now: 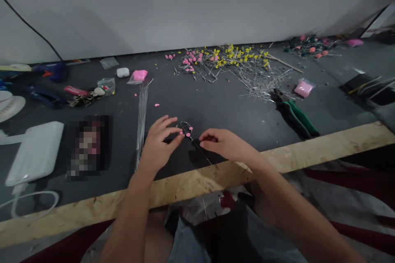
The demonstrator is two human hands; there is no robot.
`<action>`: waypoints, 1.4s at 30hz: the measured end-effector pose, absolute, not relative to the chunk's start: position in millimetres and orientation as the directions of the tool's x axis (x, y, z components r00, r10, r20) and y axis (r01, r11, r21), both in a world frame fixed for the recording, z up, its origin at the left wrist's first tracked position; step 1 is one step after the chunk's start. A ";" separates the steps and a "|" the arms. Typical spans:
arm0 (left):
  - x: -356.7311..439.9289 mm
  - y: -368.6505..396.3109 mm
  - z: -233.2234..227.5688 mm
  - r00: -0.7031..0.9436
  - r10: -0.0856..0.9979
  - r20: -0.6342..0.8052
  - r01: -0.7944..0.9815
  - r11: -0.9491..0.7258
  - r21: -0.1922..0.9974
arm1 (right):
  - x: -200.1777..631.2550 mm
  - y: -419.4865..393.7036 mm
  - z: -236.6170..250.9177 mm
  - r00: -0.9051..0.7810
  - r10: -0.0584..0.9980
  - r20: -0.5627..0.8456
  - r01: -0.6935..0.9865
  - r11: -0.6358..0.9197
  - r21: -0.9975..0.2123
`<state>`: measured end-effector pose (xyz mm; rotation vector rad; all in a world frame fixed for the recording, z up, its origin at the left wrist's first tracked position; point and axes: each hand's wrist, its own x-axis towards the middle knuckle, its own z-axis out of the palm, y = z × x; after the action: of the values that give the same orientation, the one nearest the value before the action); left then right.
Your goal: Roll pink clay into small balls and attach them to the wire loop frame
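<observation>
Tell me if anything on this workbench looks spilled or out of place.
A few stray pink bits lie loose on the dark table, apart from the pink bag. Cut wires sprawl in a tangled heap beside the green pliers. Nothing looks damaged.

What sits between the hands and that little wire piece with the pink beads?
Nothing visible does. The left hand has its fingertips right at the wire piece, and the right hand is pinched by its thin stem. The bundle of straight wires lies off to the left, the pliers to the right.
</observation>
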<state>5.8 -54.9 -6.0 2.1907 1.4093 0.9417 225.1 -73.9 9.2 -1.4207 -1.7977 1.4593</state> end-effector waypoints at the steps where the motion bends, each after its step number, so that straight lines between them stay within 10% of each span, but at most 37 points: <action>1: 5.9 -53.1 -8.1 0.293 0.900 0.321 0.675 -0.433 0.598 | 225.2 -75.7 8.9 -0.400 0.877 -0.265 0.478 -0.047 -0.877; 42: 20.5 -47.9 -13.9 0.333 0.924 0.185 0.810 -0.381 0.445 | 218.7 -81.4 14.0 -0.502 0.842 -0.200 0.640 0.206 -0.740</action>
<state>20.5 -47.9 -13.9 2.3281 1.5586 0.5995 218.7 -81.4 14.0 -1.4085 -2.2333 1.1784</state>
